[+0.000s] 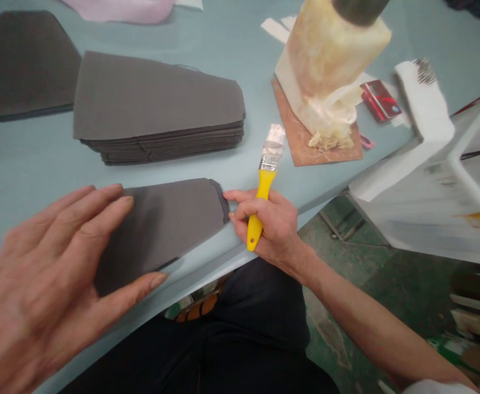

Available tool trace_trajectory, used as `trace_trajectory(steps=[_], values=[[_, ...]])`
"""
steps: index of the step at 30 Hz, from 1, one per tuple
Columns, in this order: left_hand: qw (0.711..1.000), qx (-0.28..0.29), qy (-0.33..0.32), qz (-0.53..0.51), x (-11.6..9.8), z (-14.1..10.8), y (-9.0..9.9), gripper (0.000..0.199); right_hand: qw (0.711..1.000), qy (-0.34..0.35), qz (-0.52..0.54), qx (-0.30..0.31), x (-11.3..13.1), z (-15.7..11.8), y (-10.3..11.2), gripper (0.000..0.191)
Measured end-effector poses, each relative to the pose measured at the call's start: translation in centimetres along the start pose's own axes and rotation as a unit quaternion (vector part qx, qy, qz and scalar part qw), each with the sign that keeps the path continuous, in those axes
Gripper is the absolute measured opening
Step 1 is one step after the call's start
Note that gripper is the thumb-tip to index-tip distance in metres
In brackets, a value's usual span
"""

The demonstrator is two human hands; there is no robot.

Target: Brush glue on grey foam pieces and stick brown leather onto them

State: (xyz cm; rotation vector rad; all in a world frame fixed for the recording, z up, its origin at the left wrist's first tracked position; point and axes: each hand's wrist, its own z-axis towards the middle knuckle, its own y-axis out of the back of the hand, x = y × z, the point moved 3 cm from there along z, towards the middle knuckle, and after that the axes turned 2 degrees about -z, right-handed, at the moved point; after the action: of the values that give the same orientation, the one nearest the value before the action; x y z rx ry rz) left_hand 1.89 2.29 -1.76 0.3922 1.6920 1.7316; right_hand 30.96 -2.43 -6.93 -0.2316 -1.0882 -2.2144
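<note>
A dark grey, tapered flat piece (174, 216) lies near the table's front edge. Over its wide left end my left hand (59, 268) is spread, thumb apart from the fingers; whether it presses on the piece I cannot tell. My right hand (275, 221) grips a paintbrush (265, 183) by its yellow handle, bristles up and coated in something whitish. The index fingertip of that hand is at the piece's narrow right end, where a darker strip runs along the edge. Behind the piece sits a thick stack of similar grey pieces (158, 101).
Another grey stack (33, 63) is at the far left. A glue-smeared, yellowish-white container (326, 54) stands on a brown board (289, 126) at back right. Nearby are a red packet (381, 101) and a white strip (426, 109). A white-framed stand (437, 191) adjoins the table's right edge.
</note>
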Motion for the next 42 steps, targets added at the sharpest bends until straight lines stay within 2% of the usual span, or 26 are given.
trace_trajectory(steps=[5,9,13,20,29,34,42], values=[[0.999,0.02,-0.024,0.029,-1.3,1.7,-1.5,0.078,0.999,0.013,-0.025,0.034,-0.4,-0.4,-0.1,0.02],[0.999,0.019,-0.034,0.019,-1.4,1.9,-1.3,0.068,0.999,0.02,-0.023,0.025,-0.5,-0.6,-0.1,0.021],[0.998,0.044,-0.037,0.016,-1.6,1.9,-1.0,0.064,1.0,0.026,-0.01,0.011,-0.5,-0.5,-0.2,0.021],[0.997,0.012,-0.066,-0.033,-0.8,1.9,-1.5,0.082,0.999,0.04,-0.019,-0.015,-0.8,-0.7,-0.5,0.02],[0.998,0.027,-0.048,-0.021,-0.6,1.8,-1.7,0.085,0.999,0.037,-0.036,0.005,-1.0,-0.9,-0.7,0.022],[0.998,0.045,-0.034,0.012,-0.7,2.0,-1.8,0.089,0.998,0.047,-0.033,-0.01,-0.8,-0.7,-0.5,0.019],[0.995,0.002,-0.079,0.068,-1.2,1.5,-2.4,0.071,0.998,0.051,0.018,-0.043,1.0,0.5,0.4,0.022]])
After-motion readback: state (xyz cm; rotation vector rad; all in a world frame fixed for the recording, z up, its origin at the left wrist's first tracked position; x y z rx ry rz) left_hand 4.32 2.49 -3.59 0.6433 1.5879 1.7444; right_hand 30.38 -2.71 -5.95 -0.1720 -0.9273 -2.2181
